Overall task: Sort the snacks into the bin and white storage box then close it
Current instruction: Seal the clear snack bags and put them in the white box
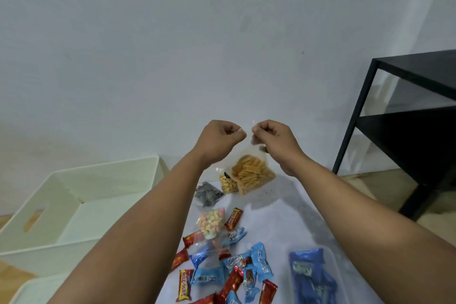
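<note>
Both hands are raised over the white cloth. My left hand (220, 137) and my right hand (271, 137) each pinch a top corner of a clear bag of orange stick snacks (251, 173), which hangs between them above the floor. Below lie a small bag of yellow snacks (228, 184), a grey packet (206, 195), a bag of pastel puffs (211, 222), and several red and blue wrapped bars (232, 271). The white storage box (56, 207) stands open at the left. A clear bin (330, 254) at the lower right holds blue packets (309, 276).
A black metal shelf (404, 116) stands at the right against the white wall. A white lid or second box edge (32, 289) shows at the bottom left. Wooden floor surrounds the cloth.
</note>
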